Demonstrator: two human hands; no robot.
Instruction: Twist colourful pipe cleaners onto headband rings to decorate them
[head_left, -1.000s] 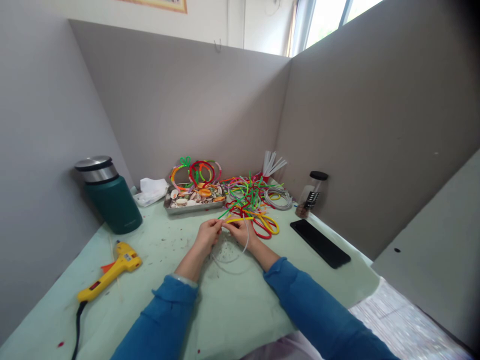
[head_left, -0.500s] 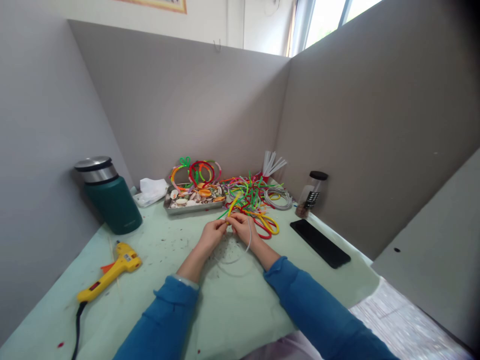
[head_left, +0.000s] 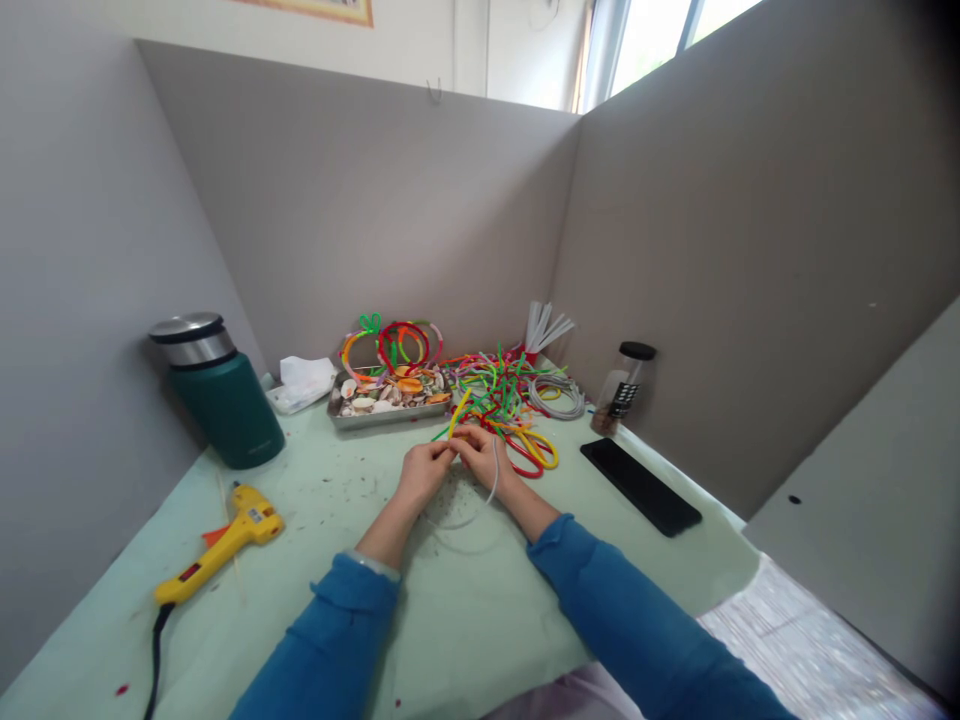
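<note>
Fingertip to fingertip, my left hand (head_left: 424,474) and my right hand (head_left: 484,458) are both closed in a pinch just above the table. A yellow pipe cleaner (head_left: 459,410) sticks up from between them, its lower end hidden by the fingers. A thin pale-grey cord (head_left: 493,482) curves below the hands in an open loop and passes over the back of my right hand; where its ends go is hidden. A short green pipe cleaner tip (head_left: 440,434) shows beyond the left fingertips. Behind my right hand lies a tangled heap of coloured pipe cleaners (head_left: 510,388).
On the left stand a green flask (head_left: 225,405) and a yellow glue gun (head_left: 225,548). At the back are tissues (head_left: 304,378), a metal tray (head_left: 390,420) of shells, wrapped hoops (head_left: 405,345) and a grey coil (head_left: 574,405). A phone (head_left: 641,487) and bottle (head_left: 622,392) lie right.
The yellow pipe cleaner's upper end has tipped slightly left and lower. My right fingers have shifted a little left, and the grey cord has moved slightly left with them.
</note>
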